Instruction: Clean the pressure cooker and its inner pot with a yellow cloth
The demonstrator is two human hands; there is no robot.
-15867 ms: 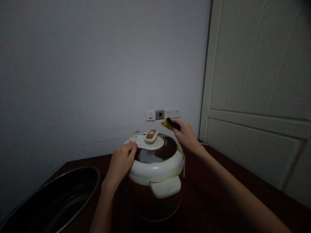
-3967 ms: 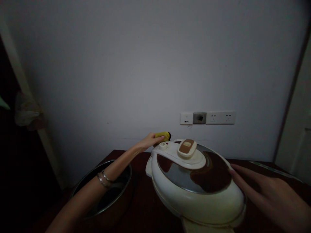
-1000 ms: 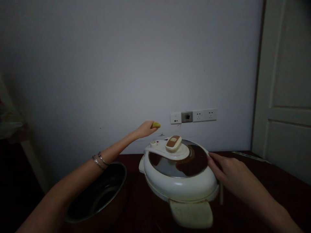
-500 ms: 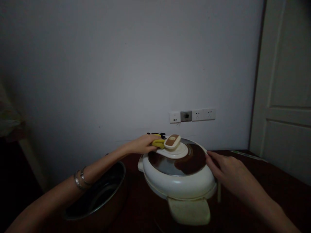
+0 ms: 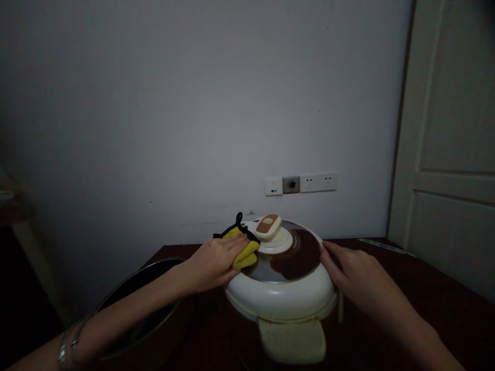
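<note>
My left hand (image 5: 218, 260) is closed on a folded yellow cloth (image 5: 246, 254) with black edging, pressed against the left side of a pot lid (image 5: 276, 296). The lid has a white rim, a glass middle with dark reflections, and a white knob (image 5: 268, 226) with a brown top. It sits on a pot with a cream side handle (image 5: 294, 341) facing me; the pot's body is mostly lost in the dark. My right hand (image 5: 350, 265) grips the lid's right rim, thumb and fingers pinched at the edge.
An open dark pot (image 5: 112, 299) stands to the left, partly behind my left forearm. Both stand on a dark red table (image 5: 386, 288) against a grey wall. Sockets (image 5: 317, 182) are set in the wall. A flat strip (image 5: 386, 247) lies at the back right, near a white door (image 5: 452, 154).
My left hand has brought the yellow cloth from behind the knob toward me, down the lid's left side. My right hand stays at the right rim. The view has shifted slightly.
</note>
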